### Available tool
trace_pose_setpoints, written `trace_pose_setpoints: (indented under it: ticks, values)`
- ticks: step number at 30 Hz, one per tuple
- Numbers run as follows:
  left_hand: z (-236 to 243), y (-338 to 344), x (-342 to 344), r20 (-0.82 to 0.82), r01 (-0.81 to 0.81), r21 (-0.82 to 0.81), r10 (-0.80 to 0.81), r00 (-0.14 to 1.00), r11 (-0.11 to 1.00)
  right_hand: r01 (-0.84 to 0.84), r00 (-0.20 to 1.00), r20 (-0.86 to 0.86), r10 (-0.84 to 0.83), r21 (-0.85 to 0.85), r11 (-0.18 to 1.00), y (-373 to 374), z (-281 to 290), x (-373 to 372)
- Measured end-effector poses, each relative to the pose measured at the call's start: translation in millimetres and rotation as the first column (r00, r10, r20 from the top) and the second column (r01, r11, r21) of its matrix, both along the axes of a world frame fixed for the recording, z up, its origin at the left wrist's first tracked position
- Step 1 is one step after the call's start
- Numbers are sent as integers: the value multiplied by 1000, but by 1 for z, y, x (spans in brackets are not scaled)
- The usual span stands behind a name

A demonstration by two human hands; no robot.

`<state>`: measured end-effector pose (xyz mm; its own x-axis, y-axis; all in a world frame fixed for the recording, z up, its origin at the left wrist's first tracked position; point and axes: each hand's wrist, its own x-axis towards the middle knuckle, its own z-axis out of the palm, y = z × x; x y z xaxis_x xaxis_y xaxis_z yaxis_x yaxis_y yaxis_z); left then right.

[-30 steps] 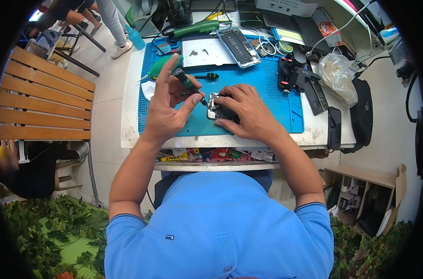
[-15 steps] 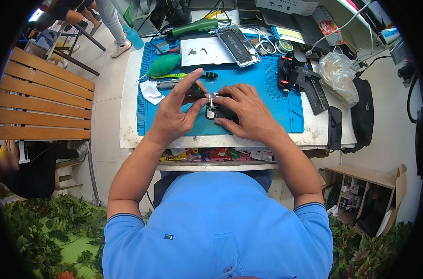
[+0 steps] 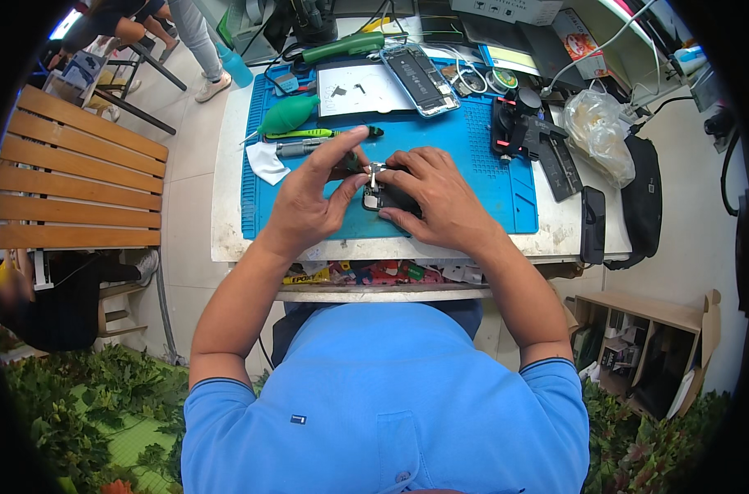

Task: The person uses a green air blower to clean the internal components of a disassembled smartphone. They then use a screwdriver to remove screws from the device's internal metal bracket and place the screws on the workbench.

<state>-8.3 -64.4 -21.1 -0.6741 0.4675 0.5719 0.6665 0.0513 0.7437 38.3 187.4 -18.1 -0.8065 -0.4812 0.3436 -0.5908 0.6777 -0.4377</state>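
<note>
Screwdriver (image 3: 354, 161) sits pinched in the left hand (image 3: 313, 202); the right hand (image 3: 436, 196) holds a black phone (image 3: 401, 201) near the worktop (image 3: 518, 246)'s front edge, green bulb (image 3: 289, 115) toward its left edge.

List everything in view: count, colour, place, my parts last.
Worktable: 1, white, centre
Repair mat: 1, blue, on worktable
Screwdriver: 1, dark green, over mat
Phone assembly: 1, black, over mat
Parts pad: 1, white, mat's back
Opened smartphone: 1, black and blue, mat's back
Blower bulb: 1, green, mat's left
Fixture: 1, black and red, mat's right
Plastic bag: 1, clear, worktable's right
Smartphone: 1, black, worktable's right
Slatted bench: 1, brown, left
Bystanders: at least 2, mixed, left
Shelf unit: 1, light brown, lower right
Leaves: uncountable, green, lower corners
Remaining clutter: uncountable, mixed, mostly upper edge
Shirt: 1, blue, below
Left hand: 1, bare, on screwdriver
Right hand: 1, bare, on phone assembly
</note>
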Motion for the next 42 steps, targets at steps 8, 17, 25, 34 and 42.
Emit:
trace_pose_setpoints:
  ticks: [8, 17, 25, 34, 42]
  values:
    - [19, 7, -2, -135, -49, -174, 25, 991, 984, 7, 1000, -12, -7, 1, 1000, 0, -2, 2]
    - [27, 6, -9, -21, 38, -83, -40, 999, 996, -1, 1000, -13, 0, -3, 1000, 1, -1, 1]
    - [40, 1, -11, -104, 34, -181, -53, 993, 983, 5, 1000, -12, -5, -4, 1000, 1, -2, 2]
    - [40, -1, -16, -58, 67, -176, -78, 995, 982, 7, 1000, -3, -7, 5, 1000, 2, -3, 2]
    - [43, -3, -21, -103, 83, -190, -104, 989, 978, 23, 1000, -11, -24, -30, 999, 1, -2, 2]
